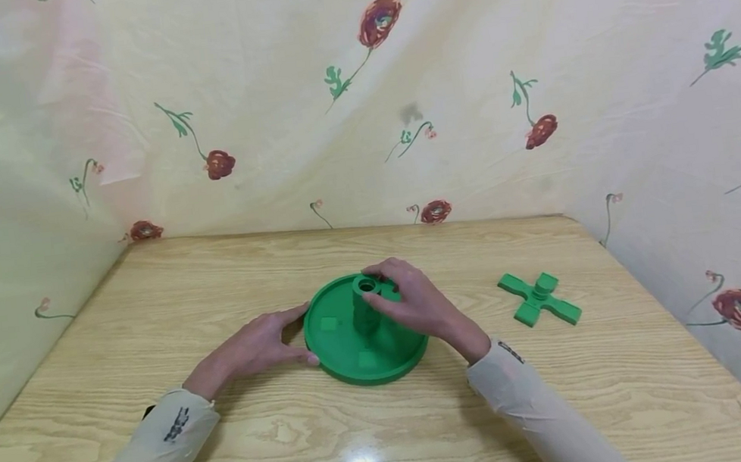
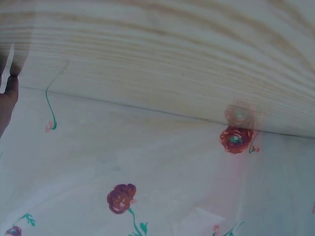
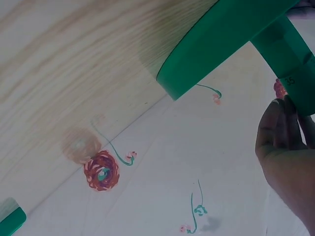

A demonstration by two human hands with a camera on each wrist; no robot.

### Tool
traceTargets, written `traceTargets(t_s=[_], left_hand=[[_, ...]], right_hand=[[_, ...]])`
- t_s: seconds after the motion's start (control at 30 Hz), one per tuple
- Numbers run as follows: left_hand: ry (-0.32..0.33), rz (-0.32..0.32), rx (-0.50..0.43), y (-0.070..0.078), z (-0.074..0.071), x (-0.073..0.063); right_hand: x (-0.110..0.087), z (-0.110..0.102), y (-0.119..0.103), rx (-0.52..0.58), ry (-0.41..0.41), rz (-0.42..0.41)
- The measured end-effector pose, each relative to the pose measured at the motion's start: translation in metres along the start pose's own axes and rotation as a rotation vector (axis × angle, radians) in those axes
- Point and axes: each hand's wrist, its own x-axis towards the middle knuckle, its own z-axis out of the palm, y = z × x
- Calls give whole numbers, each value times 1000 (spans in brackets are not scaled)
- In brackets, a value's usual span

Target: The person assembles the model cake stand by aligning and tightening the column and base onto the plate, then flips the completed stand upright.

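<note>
A round green base (image 1: 337, 357) with a raised rim lies on the table, and a hollow green post (image 1: 364, 312) stands upright on it. My left hand (image 1: 256, 343) holds the base's left edge, thumb in front and fingers behind. Around the upper part of the post, my right hand (image 1: 413, 302) grips with thumb and fingers. The right wrist view shows fingertips against the post (image 3: 290, 64), which bears the marking "35". In the left wrist view only some fingers (image 2: 10, 93) appear, at the left edge; the base is out of that view.
A green cross-shaped piece (image 1: 536, 297) with a short round stub lies on the wooden table (image 1: 263, 434), right of the base. Flower-patterned cloth (image 1: 275, 120) hangs behind the table and along both sides.
</note>
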Motion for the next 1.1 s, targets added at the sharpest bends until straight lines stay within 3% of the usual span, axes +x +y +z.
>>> traceTargets(t_s=[0.27, 0.67, 0.9, 1.1], left_hand=[[1, 4, 0, 0, 0, 0], [5, 7, -10, -1, -1, -1], [-2, 0, -14, -1, -2, 0], [-4, -8, -12, -2, -3, 0]], right_hand=[[-1, -1, -5, -78, 3, 37], [0, 0, -7, -95, -2, 32], [1, 0, -7, -40, -32, 23], [1, 0, -8, -86, -22, 35]])
